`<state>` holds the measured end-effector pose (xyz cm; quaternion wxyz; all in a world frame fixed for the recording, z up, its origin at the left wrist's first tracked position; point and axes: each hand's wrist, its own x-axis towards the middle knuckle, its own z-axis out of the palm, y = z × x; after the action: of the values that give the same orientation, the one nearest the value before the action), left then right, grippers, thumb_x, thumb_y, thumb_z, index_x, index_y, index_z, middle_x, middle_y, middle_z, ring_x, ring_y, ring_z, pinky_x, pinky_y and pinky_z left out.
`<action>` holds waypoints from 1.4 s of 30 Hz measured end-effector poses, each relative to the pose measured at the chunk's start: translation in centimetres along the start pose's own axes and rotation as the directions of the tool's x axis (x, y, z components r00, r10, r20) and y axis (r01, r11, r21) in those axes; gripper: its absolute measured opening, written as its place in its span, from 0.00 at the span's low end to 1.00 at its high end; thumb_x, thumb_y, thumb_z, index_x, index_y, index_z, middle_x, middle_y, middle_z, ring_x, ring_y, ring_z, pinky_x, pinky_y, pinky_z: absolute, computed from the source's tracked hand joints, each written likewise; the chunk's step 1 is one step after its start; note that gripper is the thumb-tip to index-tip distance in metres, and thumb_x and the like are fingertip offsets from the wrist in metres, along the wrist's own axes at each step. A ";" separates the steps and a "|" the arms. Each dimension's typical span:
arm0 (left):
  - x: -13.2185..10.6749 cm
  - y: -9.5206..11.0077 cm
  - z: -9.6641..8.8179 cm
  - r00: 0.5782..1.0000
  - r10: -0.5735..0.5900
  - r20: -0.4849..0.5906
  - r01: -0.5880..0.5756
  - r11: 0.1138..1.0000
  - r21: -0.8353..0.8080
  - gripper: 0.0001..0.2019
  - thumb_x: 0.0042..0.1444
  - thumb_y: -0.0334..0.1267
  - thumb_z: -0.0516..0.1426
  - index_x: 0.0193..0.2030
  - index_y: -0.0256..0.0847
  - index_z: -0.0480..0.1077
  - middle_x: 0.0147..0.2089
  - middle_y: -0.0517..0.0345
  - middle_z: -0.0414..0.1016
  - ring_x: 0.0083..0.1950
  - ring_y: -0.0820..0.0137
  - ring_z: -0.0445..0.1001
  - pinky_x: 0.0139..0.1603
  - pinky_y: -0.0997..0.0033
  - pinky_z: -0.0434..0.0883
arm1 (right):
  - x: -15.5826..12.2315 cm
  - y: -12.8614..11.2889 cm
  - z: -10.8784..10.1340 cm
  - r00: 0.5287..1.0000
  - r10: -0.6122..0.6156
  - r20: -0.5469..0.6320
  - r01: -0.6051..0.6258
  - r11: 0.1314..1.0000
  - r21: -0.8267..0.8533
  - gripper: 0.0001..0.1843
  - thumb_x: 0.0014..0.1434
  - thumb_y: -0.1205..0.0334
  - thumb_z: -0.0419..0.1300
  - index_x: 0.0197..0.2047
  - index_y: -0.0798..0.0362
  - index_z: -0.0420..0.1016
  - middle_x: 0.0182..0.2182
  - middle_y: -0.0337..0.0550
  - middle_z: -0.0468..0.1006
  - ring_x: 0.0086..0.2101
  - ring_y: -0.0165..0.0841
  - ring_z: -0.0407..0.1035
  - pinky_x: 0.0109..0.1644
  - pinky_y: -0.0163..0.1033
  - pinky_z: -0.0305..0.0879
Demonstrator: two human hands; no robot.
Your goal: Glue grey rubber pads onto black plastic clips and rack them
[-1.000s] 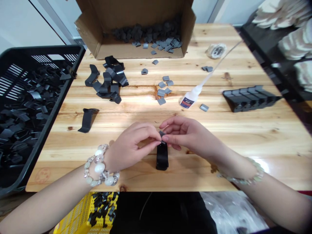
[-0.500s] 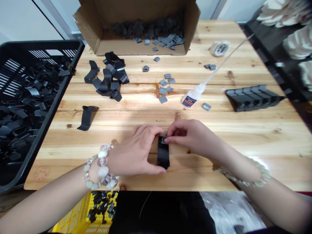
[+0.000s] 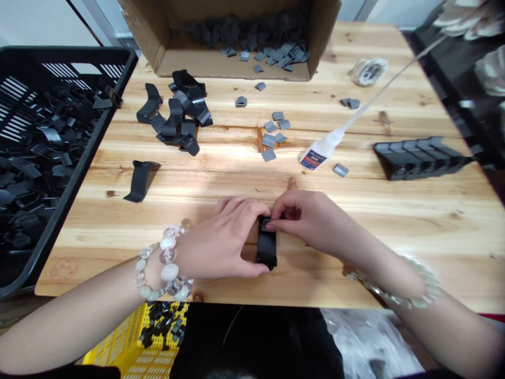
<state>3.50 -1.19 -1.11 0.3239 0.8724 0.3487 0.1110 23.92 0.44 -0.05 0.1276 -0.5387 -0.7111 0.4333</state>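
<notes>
My left hand [image 3: 226, 239] grips a black curved plastic piece [image 3: 267, 247] by its two ends, thumb at the near end and fingertips at the far end. It lies on the wooden table [image 3: 221, 181]. At the far end of that piece, my right hand [image 3: 303, 218] pinches a small grey tab [image 3: 267, 225] between thumb and forefinger, against the black surface. Fingertips cover part of the tab. Beyond my hands rests a white glue bottle [image 3: 321, 150] with a long thin nozzle, lying on its side. Several loose grey tabs [image 3: 269, 140] are beside it.
A cardboard box [image 3: 236, 66] of grey tabs stands at the back. Black curved pieces [image 3: 177, 118] lie in a heap at the left, near a black crate [image 3: 130, 79]. At the right are joined black parts [image 3: 422, 158] and a tape roll [image 3: 369, 72]. Below sits a yellow basket [image 3: 130, 337].
The camera view has shifted slightly, so the things on the table appear a little displaced. Both hands keep their hold on the black piece and the tab, with hardly any movement.
</notes>
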 end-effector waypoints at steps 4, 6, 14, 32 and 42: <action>0.0 0.1 -0.1 1.000 -0.007 0.008 0.007 1.000 0.004 0.31 0.47 0.52 0.64 0.53 0.43 0.57 0.54 0.48 0.66 0.58 0.54 0.64 0.58 0.50 0.63 | 0.1 0.0 0.1 1.000 -0.014 -0.003 0.014 1.000 -0.018 0.06 0.50 0.61 0.67 0.26 0.53 0.75 0.24 0.37 0.74 0.26 0.28 0.65 0.31 0.36 0.58; 0.0 0.1 -0.1 1.000 -0.009 0.008 0.009 1.000 0.003 0.31 0.46 0.52 0.64 0.53 0.43 0.57 0.54 0.48 0.66 0.57 0.54 0.64 0.58 0.50 0.62 | 0.2 0.0 0.1 1.000 -0.019 0.001 0.019 1.000 -0.023 0.06 0.51 0.61 0.67 0.26 0.53 0.76 0.24 0.37 0.75 0.26 0.27 0.66 0.31 0.35 0.58; 0.0 0.1 -0.1 1.000 -0.011 0.002 0.011 1.000 -0.021 0.30 0.46 0.51 0.64 0.52 0.42 0.58 0.54 0.48 0.66 0.58 0.54 0.62 0.58 0.48 0.61 | 0.1 -0.2 0.2 1.000 -0.025 -0.012 0.023 0.996 -0.082 0.06 0.50 0.63 0.67 0.26 0.53 0.75 0.23 0.36 0.72 0.25 0.26 0.63 0.31 0.34 0.56; 0.0 0.0 0.1 1.000 0.010 -0.013 -0.010 1.000 -0.017 0.30 0.47 0.52 0.64 0.52 0.43 0.59 0.56 0.49 0.65 0.59 0.54 0.62 0.59 0.51 0.60 | 0.2 -0.2 0.2 1.000 -0.022 -0.006 0.021 0.987 -0.158 0.09 0.50 0.62 0.67 0.29 0.53 0.70 0.21 0.33 0.67 0.24 0.25 0.59 0.30 0.34 0.52; 0.0 0.0 -0.1 0.999 0.023 0.025 -0.024 0.999 0.037 0.28 0.49 0.53 0.62 0.51 0.43 0.59 0.55 0.49 0.65 0.59 0.55 0.61 0.59 0.52 0.60 | 0.3 0.0 0.2 0.999 -0.047 -0.002 0.046 0.987 -0.153 0.09 0.50 0.62 0.66 0.28 0.53 0.69 0.21 0.34 0.68 0.24 0.26 0.60 0.30 0.34 0.51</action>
<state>3.50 -1.16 -1.05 0.3107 0.8837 0.3362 0.0975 23.67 0.58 -0.28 0.0979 -0.5312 -0.7544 0.3729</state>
